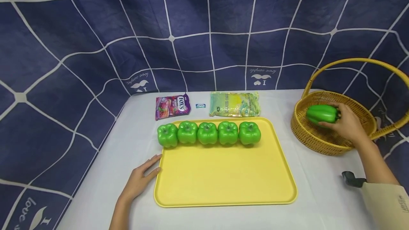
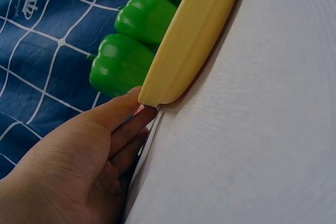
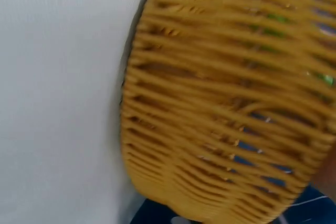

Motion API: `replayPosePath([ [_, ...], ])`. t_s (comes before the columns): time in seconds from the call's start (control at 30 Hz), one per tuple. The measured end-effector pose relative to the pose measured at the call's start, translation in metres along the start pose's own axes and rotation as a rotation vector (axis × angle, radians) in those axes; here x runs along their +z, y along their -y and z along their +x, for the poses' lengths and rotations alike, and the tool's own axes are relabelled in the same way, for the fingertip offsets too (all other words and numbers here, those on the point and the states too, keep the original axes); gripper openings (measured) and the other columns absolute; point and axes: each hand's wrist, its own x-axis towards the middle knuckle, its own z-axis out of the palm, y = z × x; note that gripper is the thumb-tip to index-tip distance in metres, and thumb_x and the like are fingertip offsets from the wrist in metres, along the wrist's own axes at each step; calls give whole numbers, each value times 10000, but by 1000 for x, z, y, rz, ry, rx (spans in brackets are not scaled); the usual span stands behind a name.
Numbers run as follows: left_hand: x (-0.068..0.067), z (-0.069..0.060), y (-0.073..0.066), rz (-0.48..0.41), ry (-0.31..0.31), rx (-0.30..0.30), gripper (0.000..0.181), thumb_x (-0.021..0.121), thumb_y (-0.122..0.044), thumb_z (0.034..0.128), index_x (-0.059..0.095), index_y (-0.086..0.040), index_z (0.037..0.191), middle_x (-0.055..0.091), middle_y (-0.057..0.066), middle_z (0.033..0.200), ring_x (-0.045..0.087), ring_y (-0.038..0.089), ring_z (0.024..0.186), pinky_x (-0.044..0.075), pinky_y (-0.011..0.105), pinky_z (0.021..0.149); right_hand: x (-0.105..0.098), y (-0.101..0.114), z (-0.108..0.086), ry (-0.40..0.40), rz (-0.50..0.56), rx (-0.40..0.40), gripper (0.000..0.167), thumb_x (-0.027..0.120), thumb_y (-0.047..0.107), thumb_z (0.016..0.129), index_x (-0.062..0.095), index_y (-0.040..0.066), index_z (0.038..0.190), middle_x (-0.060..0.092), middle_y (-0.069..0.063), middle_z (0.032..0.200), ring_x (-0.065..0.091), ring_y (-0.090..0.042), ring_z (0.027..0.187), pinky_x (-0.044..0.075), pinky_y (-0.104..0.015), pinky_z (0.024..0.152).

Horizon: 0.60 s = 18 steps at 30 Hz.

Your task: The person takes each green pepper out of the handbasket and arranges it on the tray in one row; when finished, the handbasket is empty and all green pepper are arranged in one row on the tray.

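Observation:
A row of several green bell peppers [image 1: 208, 133] stands along the far edge of a yellow tray [image 1: 223, 173]. At the tray's left edge, my left hand [image 1: 140, 178] touches the rim with its fingers, which look straight or relaxed; the left wrist view shows the thumb and fingertips at the tray's corner [image 2: 163, 87]. Over at the right, my right hand [image 1: 346, 121] reaches into a wicker basket [image 1: 306, 141] and grips a green bell pepper [image 1: 321, 114] lying on its side. In the right wrist view the basket's woven wall [image 3: 220, 93] hides most of that hand.
Behind the tray lie a purple candy bag [image 1: 172, 106], a small blue wrapped piece [image 1: 200, 105] and a green-yellow packet [image 1: 234, 104]. The basket's tall handle [image 1: 361, 59] arches over it. A dark strap piece [image 1: 353, 179] is by the right wrist. A checked cloth hangs behind.

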Motion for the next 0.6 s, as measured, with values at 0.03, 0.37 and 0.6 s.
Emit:
replayPosePath([
  [0.03, 0, 0, 0, 4, 0, 2, 456, 611, -387, 880, 526, -271, 1312, 440, 48, 1391, 352, 317, 1300, 233, 532, 1079, 0, 4, -3, -14, -2, -9, 819, 786, 222, 748, 307, -42, 1358, 339, -332, 1176, 380, -486, 964, 354, -576, 692],
  [0.37, -1, 0, -1, 9, -4, 4, 455, 608, -388, 882, 531, -255, 1310, 443, 53, 1388, 361, 309, 1297, 236, 522, 1081, -1, 46, -17, -50, 77, -77, 867, 805, 118, 699, 295, 9, 1391, 371, -309, 1201, 310, -469, 1030, 349, -571, 688],
  [0.6, 0, 0, 0, -3, 0, -1, 460, 605, -399, 881, 529, -258, 1312, 438, 55, 1392, 351, 321, 1300, 231, 535, 1079, 4, 67, -16, -155, 77, -220, 811, 850, 34, 576, 467, 28, 1291, 453, -217, 1187, 291, -337, 1019, 262, -511, 725],
])
